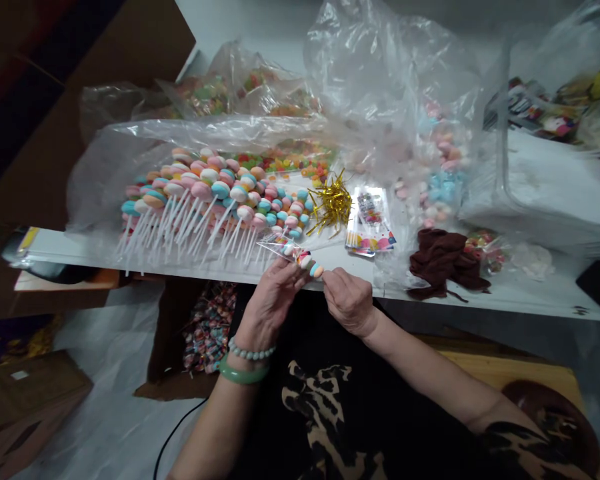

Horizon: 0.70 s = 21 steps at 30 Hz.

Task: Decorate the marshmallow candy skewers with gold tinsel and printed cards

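Observation:
In front of my body, just over the table's front edge, a marshmallow stick [311, 265] in pastel colours points left, partly inside a small clear plastic bag [276, 245]. My left hand [275, 297] has its fingers closed on the bag around the candy. At the other end, my right hand [349, 300] is in a fist where the stick would be; its fingers hide the stick. Left of the hands lies a large pile of marshmallow sticks [200, 190], white sticks toward me. Gold twist ties [332, 203] and printed bags [371, 223] lie beyond my hands.
Behind the pile are big plastic bags of colourful gummies [280, 160]. To the right lie brown gloves [445, 260], loose marshmallows in plastic [443, 180] and a clear plastic bin [505, 160]. Below the table at left stands a cardboard box [167, 340] of wrapped candy.

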Each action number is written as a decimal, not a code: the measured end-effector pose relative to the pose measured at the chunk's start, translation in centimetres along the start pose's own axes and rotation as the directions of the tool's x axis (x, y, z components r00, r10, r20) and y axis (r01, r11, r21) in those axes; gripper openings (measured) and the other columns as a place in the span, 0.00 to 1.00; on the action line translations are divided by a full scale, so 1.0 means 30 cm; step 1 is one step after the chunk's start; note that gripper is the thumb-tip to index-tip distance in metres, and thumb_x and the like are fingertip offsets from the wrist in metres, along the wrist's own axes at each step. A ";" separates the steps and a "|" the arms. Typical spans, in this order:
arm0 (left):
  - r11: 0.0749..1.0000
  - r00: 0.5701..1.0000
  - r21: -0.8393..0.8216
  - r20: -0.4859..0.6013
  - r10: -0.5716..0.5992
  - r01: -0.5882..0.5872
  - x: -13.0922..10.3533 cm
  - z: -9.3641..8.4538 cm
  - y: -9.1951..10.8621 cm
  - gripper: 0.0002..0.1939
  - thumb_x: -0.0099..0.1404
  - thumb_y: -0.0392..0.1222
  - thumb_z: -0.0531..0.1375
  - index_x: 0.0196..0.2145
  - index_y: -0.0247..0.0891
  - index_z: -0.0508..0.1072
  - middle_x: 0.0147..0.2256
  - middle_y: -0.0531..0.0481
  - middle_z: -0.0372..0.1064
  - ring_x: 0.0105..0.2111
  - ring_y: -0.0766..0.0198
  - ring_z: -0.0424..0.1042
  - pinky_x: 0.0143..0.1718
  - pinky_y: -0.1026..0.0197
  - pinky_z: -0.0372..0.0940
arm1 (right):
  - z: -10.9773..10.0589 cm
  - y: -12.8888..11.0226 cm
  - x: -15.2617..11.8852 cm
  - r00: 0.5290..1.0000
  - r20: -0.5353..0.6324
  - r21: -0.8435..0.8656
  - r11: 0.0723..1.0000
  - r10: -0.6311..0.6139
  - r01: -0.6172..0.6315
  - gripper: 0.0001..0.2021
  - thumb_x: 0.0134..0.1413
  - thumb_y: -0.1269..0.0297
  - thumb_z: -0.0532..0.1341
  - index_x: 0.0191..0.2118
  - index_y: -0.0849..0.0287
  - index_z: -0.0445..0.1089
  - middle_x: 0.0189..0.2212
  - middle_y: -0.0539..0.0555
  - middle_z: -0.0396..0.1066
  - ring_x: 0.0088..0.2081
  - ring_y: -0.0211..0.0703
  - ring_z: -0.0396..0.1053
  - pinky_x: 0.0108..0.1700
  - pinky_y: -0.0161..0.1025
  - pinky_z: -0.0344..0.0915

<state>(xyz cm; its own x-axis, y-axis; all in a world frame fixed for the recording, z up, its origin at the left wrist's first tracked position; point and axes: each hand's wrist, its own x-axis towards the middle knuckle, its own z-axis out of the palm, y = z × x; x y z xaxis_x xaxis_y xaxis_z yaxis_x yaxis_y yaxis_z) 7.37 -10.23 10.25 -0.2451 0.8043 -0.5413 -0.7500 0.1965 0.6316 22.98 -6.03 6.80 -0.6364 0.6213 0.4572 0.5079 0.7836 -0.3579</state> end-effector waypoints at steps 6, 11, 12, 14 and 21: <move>0.992 1.000 -0.126 -0.012 -0.006 0.004 0.034 0.018 0.004 0.11 0.59 0.43 0.66 0.34 0.33 0.74 0.33 0.47 0.75 0.36 0.59 0.77 0.39 0.59 0.71 | -0.008 -0.026 0.017 0.976 0.095 0.224 0.951 0.198 -0.215 0.09 0.61 0.72 0.52 0.35 0.57 0.69 0.27 0.52 0.69 0.31 0.39 0.67 0.34 0.35 0.59; 0.995 0.999 -0.088 -0.027 0.043 -0.045 0.038 0.039 -0.024 0.13 0.56 0.44 0.69 0.34 0.33 0.74 0.31 0.49 0.74 0.35 0.61 0.77 0.39 0.61 0.70 | -0.016 -0.032 0.023 0.961 0.161 0.364 0.892 0.223 -0.268 0.09 0.60 0.72 0.54 0.34 0.57 0.70 0.29 0.52 0.70 0.33 0.39 0.69 0.37 0.34 0.62; 0.996 0.998 -0.066 -0.028 0.062 -0.063 0.034 0.043 -0.032 0.14 0.54 0.43 0.70 0.34 0.33 0.74 0.31 0.49 0.74 0.34 0.62 0.77 0.40 0.61 0.69 | -0.015 -0.031 0.022 0.961 0.165 0.362 0.892 0.223 -0.269 0.09 0.60 0.72 0.53 0.34 0.56 0.70 0.29 0.52 0.70 0.33 0.39 0.69 0.37 0.34 0.62; 0.996 0.996 -0.027 -0.034 0.080 -0.081 0.025 0.048 -0.048 0.15 0.52 0.42 0.71 0.36 0.33 0.75 0.33 0.49 0.75 0.34 0.64 0.76 0.41 0.62 0.69 | -0.011 -0.025 0.022 0.955 0.162 0.338 0.895 0.248 -0.290 0.09 0.61 0.72 0.53 0.35 0.56 0.70 0.29 0.52 0.70 0.33 0.40 0.69 0.37 0.34 0.62; 1.000 1.000 -0.014 -0.022 -0.005 0.005 0.003 0.028 -0.026 0.15 0.56 0.47 0.68 0.37 0.35 0.74 0.35 0.47 0.75 0.35 0.62 0.76 0.41 0.58 0.70 | -0.010 -0.015 0.025 0.967 0.074 0.201 0.946 0.245 -0.255 0.11 0.61 0.73 0.52 0.33 0.57 0.70 0.26 0.52 0.68 0.30 0.40 0.66 0.33 0.35 0.58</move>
<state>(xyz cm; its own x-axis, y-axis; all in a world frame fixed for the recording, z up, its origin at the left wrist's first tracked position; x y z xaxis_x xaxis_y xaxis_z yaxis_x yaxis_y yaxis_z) 8.44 -9.85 10.19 -0.2549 0.7906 -0.5568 -0.7598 0.1924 0.6210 22.45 -5.92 7.55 -0.5336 0.7928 0.2945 0.5260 0.5837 -0.6186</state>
